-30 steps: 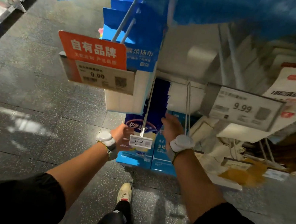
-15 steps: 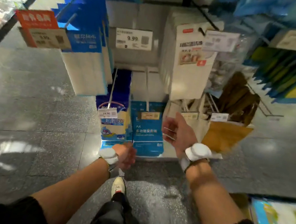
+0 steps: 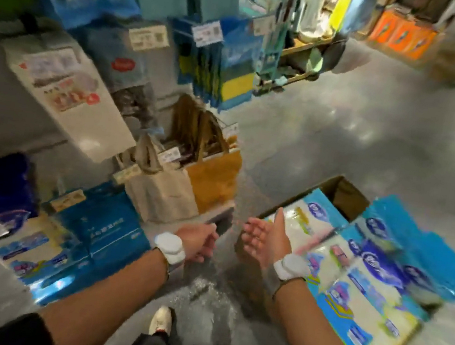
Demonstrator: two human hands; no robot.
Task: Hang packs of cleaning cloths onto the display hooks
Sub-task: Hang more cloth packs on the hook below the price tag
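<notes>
Right grip (image 3: 266, 237): palm turned inward, thumb up, fingers relaxed and slightly bent; holds nothing. White wrist band (image 3: 290, 267) just behind it.

Left grip (image 3: 199, 242): fingers loosely curled, pointing down; holds nothing. Second white band (image 3: 169, 248) on its wrist. Both grips near each other but apart, low over the speckled floor (image 3: 344, 130).

Just right of the right grip: open cardboard box (image 3: 344, 194) on the floor, filled with blue-and-white packs of cleaning cloths (image 3: 364, 296), lying flat and overlapping; print blurred by motion.

Left of the left grip: dark blue hanging pack (image 3: 100, 224) on the lowest row of the display, with similar blue-and-white packs (image 3: 27, 257) beside and below it.

Above and between the grips: beige canvas tote (image 3: 161, 192) touching a mustard-coloured bag (image 3: 213, 182), both hanging from the display.

Higher on the display: white price labels (image 3: 149, 37) in front of further blurred packs.

Bottom centre: one light shoe (image 3: 161, 320) on the floor between dark sleeves.
</notes>
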